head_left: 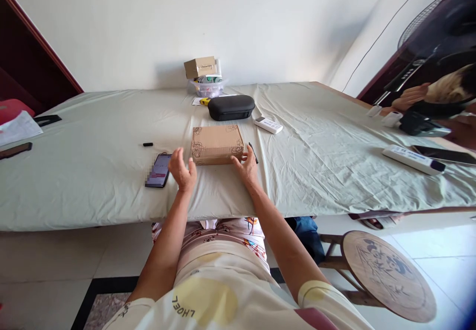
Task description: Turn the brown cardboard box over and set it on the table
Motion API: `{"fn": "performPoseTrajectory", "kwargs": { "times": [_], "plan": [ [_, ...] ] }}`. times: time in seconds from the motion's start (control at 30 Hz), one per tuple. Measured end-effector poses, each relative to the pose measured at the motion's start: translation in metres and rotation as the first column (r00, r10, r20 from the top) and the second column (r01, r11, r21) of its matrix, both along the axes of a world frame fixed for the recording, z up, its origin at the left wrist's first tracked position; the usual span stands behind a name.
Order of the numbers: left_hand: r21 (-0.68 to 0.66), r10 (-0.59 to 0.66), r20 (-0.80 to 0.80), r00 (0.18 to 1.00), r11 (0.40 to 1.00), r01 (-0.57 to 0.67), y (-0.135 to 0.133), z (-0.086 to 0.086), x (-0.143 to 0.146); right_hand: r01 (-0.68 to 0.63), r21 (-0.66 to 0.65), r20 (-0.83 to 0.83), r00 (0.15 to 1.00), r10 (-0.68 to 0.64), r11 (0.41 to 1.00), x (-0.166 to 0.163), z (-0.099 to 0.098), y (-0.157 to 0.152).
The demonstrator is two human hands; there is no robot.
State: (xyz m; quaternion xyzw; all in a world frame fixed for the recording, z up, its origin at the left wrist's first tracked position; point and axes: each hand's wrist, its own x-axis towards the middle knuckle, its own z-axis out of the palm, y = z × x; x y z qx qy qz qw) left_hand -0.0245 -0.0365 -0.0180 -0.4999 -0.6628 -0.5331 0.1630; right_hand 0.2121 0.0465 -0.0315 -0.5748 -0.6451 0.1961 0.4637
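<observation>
A small brown cardboard box [216, 143] lies flat on the cloth-covered table [92, 171] in front of me. My right hand [245, 167] touches the box's near right corner, fingers spread. My left hand [182, 169] hovers just left of the box, fingers apart and slightly curled, holding nothing. A phone [158, 170] with a lit screen lies to the left of my left hand. A black pen [253, 152] lies beside the box's right edge.
Behind the box sit a black zip case [231, 107], a white remote [268, 125], and a plastic tub [208, 88] with a second carton [200, 67] on top. Another remote [412, 159] and a phone [444, 155] lie at right, near another person's hand [409, 95]. A wooden stool [386, 275] stands below.
</observation>
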Motion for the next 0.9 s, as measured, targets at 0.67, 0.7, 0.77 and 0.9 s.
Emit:
{"fn": "performPoseTrajectory", "kwargs": {
  "times": [0.67, 0.7, 0.77, 0.9],
  "plan": [
    [-0.734, 0.405, -0.096, 0.909, 0.589, -0.34, -0.053, 0.011, -0.068, 0.066, -0.072, 0.188, 0.981, -0.051, 0.995, -0.008, -0.001, -0.004],
    [-0.735, 0.407, -0.092, 0.909, 0.589, -0.338, -0.054, 0.012, -0.069, 0.056, -0.063, 0.153, 0.987, -0.046, 0.996, -0.007, -0.002, -0.002],
    [-0.739, 0.406, -0.091, 0.909, 0.584, -0.334, -0.054, 0.016, -0.071, 0.04, -0.037, 0.088, 0.995, -0.036, 0.999, -0.004, -0.003, 0.001],
    [-0.759, 0.415, -0.092, 0.905, 0.56, -0.333, -0.051, 0.021, -0.076, 0.009, 0.028, -0.026, 1.0, -0.009, 1.0, 0.0, -0.001, 0.002]
  ]
}}
